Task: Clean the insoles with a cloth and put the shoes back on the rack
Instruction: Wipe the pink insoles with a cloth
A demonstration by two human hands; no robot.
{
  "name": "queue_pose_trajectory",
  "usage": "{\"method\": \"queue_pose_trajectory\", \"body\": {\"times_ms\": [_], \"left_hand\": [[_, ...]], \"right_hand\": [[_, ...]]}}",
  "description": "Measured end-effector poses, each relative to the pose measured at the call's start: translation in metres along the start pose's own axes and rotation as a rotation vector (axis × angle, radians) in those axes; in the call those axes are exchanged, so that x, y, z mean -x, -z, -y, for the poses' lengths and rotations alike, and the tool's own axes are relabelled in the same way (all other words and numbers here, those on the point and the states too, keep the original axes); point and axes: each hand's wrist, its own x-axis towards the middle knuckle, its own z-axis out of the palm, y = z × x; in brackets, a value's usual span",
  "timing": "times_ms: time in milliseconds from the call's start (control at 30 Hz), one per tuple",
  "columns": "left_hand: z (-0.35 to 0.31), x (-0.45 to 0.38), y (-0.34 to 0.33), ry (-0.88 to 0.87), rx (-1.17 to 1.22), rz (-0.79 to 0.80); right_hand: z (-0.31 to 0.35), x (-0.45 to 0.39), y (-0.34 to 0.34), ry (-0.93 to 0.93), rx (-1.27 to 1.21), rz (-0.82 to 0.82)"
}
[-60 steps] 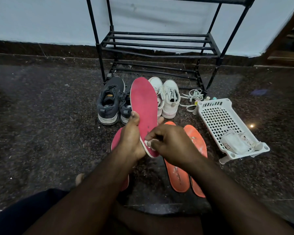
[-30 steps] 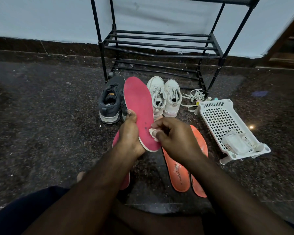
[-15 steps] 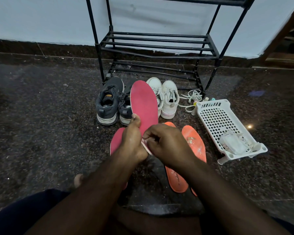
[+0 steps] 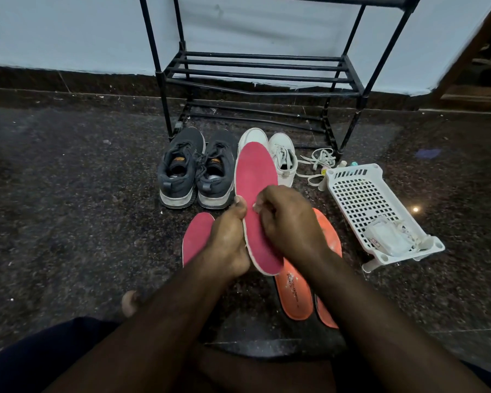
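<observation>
My left hand (image 4: 228,239) grips the left edge of a pink insole (image 4: 255,180), which is held up over the floor. My right hand (image 4: 291,222) is curled against the insole's face, fingers pinching a small white cloth that is mostly hidden. A second pink insole (image 4: 194,239) lies on the floor to the left. Two orange insoles (image 4: 294,296) lie below my right arm. A dark grey pair of shoes (image 4: 197,171) and a white pair (image 4: 282,157) stand in front of the black rack (image 4: 261,72).
A white perforated basket (image 4: 360,194) lies tilted on the right with a white packet inside. Loose white laces (image 4: 316,161) and small bottles sit by the rack's right leg. The floor is dark speckled stone. My leg and toes show at bottom left.
My right hand has slid up the pink insole from its heel towards the middle. The insole has shifted slightly right, now covering the left white shoe, and both grey shoes show.
</observation>
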Motion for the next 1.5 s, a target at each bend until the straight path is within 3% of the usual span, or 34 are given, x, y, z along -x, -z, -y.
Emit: {"method": "queue_pose_trajectory", "body": {"times_ms": [100,233,500,600,733,833,900,1067,1267,1400,1500], "left_hand": [[-0.001,0.002,0.002,0.027,-0.015,0.066],[-0.006,0.001,0.006,0.043,-0.056,0.085],[-0.010,0.005,0.007,0.061,-0.061,0.177],[-0.009,0.002,0.009,0.054,-0.055,0.137],[-0.008,0.003,0.004,0.028,-0.068,0.104],[-0.006,-0.002,0.006,0.018,-0.020,0.038],[-0.004,-0.002,0.006,0.037,-0.014,0.003],[0.002,0.000,0.003,0.022,-0.125,0.017],[0.009,-0.004,0.000,-0.027,-0.182,-0.025],[0.021,0.000,0.000,0.016,-0.314,0.002],[0.021,0.003,-0.002,0.046,-0.322,0.031]], "right_hand": [[-0.009,-0.009,0.023,-0.365,-0.404,-0.031],[-0.011,-0.016,0.048,-0.485,-0.765,-0.110],[-0.012,-0.017,0.056,-0.583,-0.848,-0.095],[-0.009,-0.015,0.053,-0.510,-0.763,-0.056],[-0.002,-0.006,0.036,-0.330,-0.501,0.118],[0.006,0.008,0.014,0.012,-0.067,0.222],[0.009,0.013,0.005,0.110,0.061,0.234],[-0.013,0.000,0.013,-0.081,0.121,0.027],[0.001,0.009,0.004,-0.011,0.029,0.075],[-0.023,-0.001,0.017,-0.180,0.036,-0.060],[-0.018,0.006,0.015,-0.150,-0.026,0.024]]}}
